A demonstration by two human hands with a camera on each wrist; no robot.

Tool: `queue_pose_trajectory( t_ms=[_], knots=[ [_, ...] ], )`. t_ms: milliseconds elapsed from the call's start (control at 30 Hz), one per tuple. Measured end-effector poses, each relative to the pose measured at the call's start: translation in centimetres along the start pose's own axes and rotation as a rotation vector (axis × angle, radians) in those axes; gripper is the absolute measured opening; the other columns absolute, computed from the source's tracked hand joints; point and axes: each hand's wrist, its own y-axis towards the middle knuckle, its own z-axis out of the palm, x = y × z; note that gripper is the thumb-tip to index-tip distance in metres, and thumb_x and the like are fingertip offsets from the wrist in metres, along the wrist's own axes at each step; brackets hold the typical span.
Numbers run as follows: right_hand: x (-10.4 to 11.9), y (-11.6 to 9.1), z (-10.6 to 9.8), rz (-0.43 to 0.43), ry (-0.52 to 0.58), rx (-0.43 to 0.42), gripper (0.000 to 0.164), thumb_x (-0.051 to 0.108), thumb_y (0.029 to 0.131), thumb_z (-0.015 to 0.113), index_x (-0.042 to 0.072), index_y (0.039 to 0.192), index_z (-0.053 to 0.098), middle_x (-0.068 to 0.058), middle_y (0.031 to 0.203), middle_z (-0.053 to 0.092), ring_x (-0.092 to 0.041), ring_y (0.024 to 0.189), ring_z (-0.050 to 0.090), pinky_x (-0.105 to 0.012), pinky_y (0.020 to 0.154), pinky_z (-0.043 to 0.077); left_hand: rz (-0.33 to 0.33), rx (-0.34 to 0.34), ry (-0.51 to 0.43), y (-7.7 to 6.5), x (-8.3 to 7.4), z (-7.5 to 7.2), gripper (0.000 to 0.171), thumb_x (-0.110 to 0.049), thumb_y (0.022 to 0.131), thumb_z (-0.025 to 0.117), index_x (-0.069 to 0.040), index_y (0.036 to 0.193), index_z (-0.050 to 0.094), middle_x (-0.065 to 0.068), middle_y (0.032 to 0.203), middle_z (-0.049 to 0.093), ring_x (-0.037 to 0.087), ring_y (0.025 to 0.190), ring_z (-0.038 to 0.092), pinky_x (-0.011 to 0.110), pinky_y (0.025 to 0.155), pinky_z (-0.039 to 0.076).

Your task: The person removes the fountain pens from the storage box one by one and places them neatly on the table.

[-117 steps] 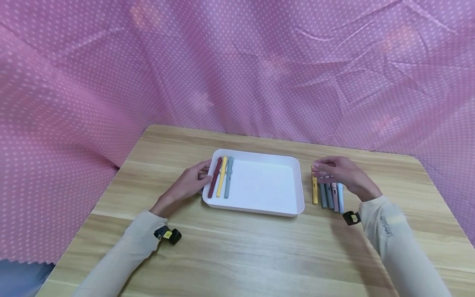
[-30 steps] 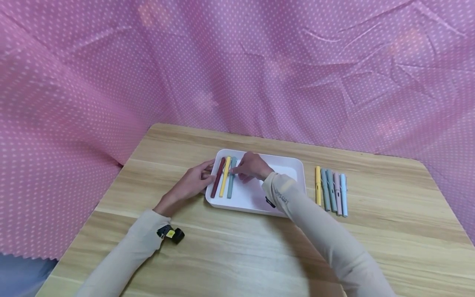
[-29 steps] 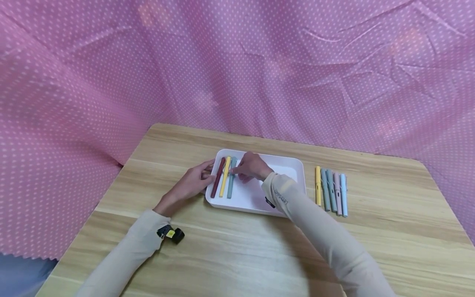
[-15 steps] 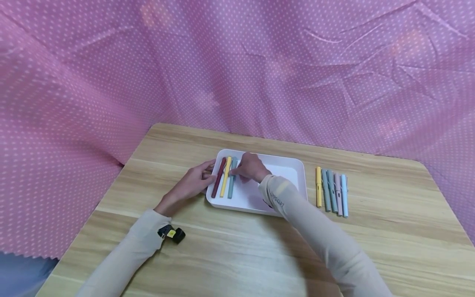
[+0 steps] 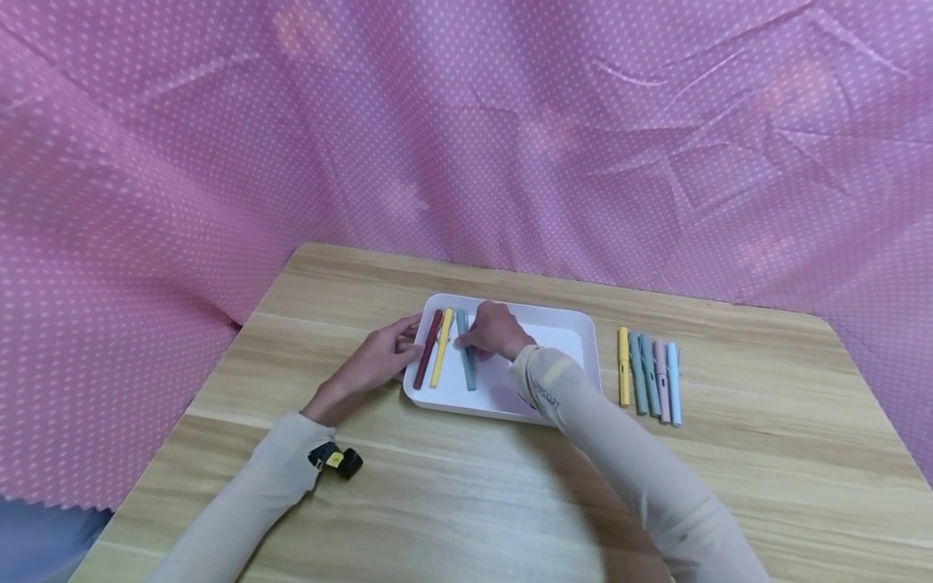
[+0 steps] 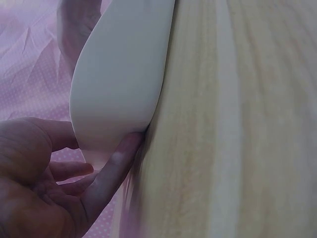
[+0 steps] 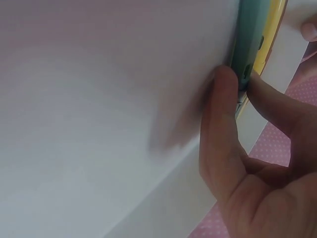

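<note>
In the head view a white tray (image 5: 510, 411) holds a dark red pen (image 5: 427, 352), a yellow pen (image 5: 441, 350) and a grey-green pen (image 5: 470, 368). My right hand (image 5: 497, 330) reaches into the tray and pinches the grey-green pen. The right wrist view shows thumb and a finger on either side of this green pen (image 7: 250, 39) near its clip end, with the yellow pen just beyond. At the tray's left end, my left hand (image 5: 375, 356) grips the wall. Its fingers (image 6: 114, 166) lie along the outer wall and lower edge of the tray (image 6: 121, 64).
Right of the tray, a row of pens lies on the wooden table (image 5: 452, 494): yellow (image 5: 623, 368), two grey-green (image 5: 645, 376), pink (image 5: 662, 380) and light blue (image 5: 674, 385). A pink dotted cloth (image 5: 466, 146) hangs behind the table. Wrist camera (image 5: 337, 459) sits on the left sleeve.
My right hand has come from the pen row into the tray. In the last half second the grey-green pen shifts right, away from the yellow one. The left hand stays put.
</note>
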Motion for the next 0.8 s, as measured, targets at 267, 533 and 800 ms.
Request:
queue_pose_trajectory(
  t_ms=[267,533,800],
  knots=[
    [-0.2,0.0,0.0,0.002,0.010,-0.005,0.032,0.022,0.090,0.084,-0.005,0.105,0.072,-0.009,0.077,0.073,-0.016,0.064,0.071,-0.024,0.059,0.060,-0.007,-0.001,0.015,-0.1,0.0,0.0,0.065,-0.012,0.108,0.055,-0.010,0.165,0.026,0.022,0.156,0.045,0.038,0.132,0.057,0.037,0.090,0.063],
    [-1.1,0.6,0.2,-0.004,0.061,0.009,0.026,0.022,0.091,0.083,-0.004,0.094,0.076,-0.010,0.072,0.073,-0.013,0.057,0.067,-0.023,0.058,0.061,-0.008,0.006,-0.013,0.0,-0.1,0.0,0.065,-0.010,0.108,0.055,-0.010,0.166,0.025,0.023,0.156,0.044,0.040,0.131,0.058,0.036,0.085,0.064],
    [-1.4,0.0,-0.3,-0.026,0.116,0.035,0.026,0.021,0.092,0.081,-0.004,0.096,0.074,-0.010,0.075,0.074,-0.014,0.061,0.070,-0.025,0.063,0.063,-0.003,0.004,-0.004,0.0,-0.1,0.0,0.065,-0.010,0.107,0.055,-0.010,0.165,0.026,0.023,0.155,0.045,0.040,0.131,0.058,0.037,0.085,0.064]
  ],
)
